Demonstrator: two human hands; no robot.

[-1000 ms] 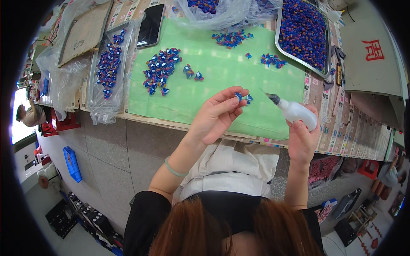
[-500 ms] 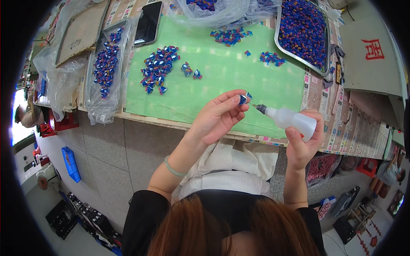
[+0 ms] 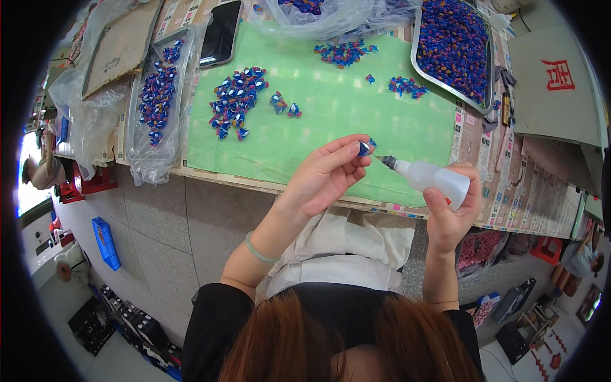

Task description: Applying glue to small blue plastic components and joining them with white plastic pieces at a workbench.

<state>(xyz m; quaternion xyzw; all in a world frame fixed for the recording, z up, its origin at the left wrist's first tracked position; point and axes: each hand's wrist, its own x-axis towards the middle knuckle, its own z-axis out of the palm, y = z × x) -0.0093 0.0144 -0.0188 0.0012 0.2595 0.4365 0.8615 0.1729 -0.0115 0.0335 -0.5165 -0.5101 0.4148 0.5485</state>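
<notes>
Head view: the left hand [image 3: 324, 178] is pinched shut on one small blue piece [image 3: 363, 148], thumb and fingertips closed round it and lifting it clear of the green mat [image 3: 356, 121]. The right hand [image 3: 453, 213] is wrapped closed round a white squeeze bottle [image 3: 433, 180], whose dark nozzle points left and ends just beside the piece; whether the tip touches it cannot be told.

On the mat, a heap of blue, white and red pieces [image 3: 237, 100] lies left of centre, with two strays [image 3: 285, 105] just beside it. A smaller scatter [image 3: 344, 53] lies near the far edge, and another small cluster [image 3: 406, 86] sits near the metal tray [image 3: 417, 48] at the right, which is full of blue and red pieces. A clear bag [image 3: 156, 102] at the left holds a line of more pieces, and a second bag [image 3: 331, 19] at the far edge holds others. A dark phone [image 3: 220, 32] lies face up just past the mat's far left corner.

As a judgement, the work is mid-run: one piece is at the nozzle now, the heap on the mat looks like pieces already handled, and the full tray suggests a great deal is left. Which pile is finished cannot be told for sure.
</notes>
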